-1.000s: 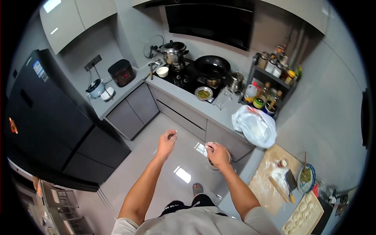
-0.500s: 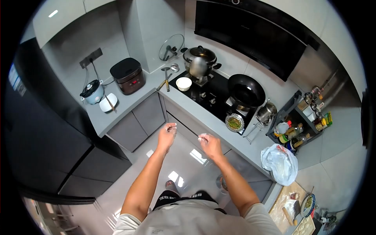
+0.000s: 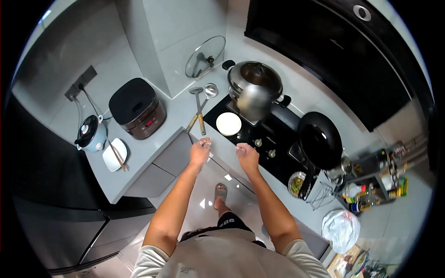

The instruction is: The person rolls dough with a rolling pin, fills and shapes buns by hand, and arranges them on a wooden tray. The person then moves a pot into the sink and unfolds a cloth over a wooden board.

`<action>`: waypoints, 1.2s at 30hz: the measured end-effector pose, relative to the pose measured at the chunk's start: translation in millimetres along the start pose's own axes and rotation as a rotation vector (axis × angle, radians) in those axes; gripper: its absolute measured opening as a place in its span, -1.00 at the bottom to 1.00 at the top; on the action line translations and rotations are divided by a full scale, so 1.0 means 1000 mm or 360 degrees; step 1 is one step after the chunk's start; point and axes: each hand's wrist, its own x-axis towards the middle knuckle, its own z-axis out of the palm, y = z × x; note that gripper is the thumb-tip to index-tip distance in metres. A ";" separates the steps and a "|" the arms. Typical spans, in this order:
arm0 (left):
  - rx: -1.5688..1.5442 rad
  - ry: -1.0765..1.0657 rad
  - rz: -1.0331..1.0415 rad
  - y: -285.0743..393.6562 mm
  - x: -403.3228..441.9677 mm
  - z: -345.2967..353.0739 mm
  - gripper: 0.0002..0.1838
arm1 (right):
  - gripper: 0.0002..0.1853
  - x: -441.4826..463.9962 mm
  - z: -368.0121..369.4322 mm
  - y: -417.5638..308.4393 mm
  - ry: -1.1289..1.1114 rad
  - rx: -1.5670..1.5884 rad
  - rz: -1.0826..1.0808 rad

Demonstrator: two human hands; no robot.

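My left hand (image 3: 200, 151) hovers in front of the counter corner, below the wooden handles of a spatula (image 3: 199, 109) and a ladle (image 3: 211, 90). Its fingers are loosely curled and apart, with white powder on the tips. Nearer the cooktop's front edge hangs my right hand (image 3: 247, 156), likewise loosely curled and whitened, with nothing visible in it. Neither hand touches anything. A white bowl (image 3: 229, 124) sits on the black cooktop (image 3: 245, 134), just beyond both hands. Behind it stands a lidded steel pot (image 3: 256, 81), a blurry shine or steam over its front.
A black wok (image 3: 320, 139) and a dish of green food (image 3: 296, 184) are on the right. To the left are a rice cooker (image 3: 137, 109), a small blue pot (image 3: 92, 134) and a white dish with chopsticks (image 3: 114, 155). A plastic bag (image 3: 340, 230) lies at lower right.
The view has turned and moved closer to the cooktop and counter corner. Both hands are now nearer the white bowl. The floured board has slid toward the lower right edge of view.
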 end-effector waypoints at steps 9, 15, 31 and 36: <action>0.0322 0.0077 -0.0003 -0.019 0.141 0.053 -0.60 | -0.59 0.143 0.084 0.099 -0.0024 -0.0461 0.0390; 0.0238 -0.0021 -0.0017 -0.040 0.174 0.051 -0.62 | -0.68 0.161 0.095 0.072 -0.0182 -0.0660 0.0401; -0.0284 0.0498 -0.0206 -0.016 0.249 -0.115 -0.49 | -0.61 0.247 0.290 -0.051 -0.0372 -0.0517 0.0156; -0.0517 0.0477 -0.0282 -0.021 0.262 -0.125 -0.39 | -0.62 0.250 0.335 -0.037 -0.0373 -0.0593 0.0169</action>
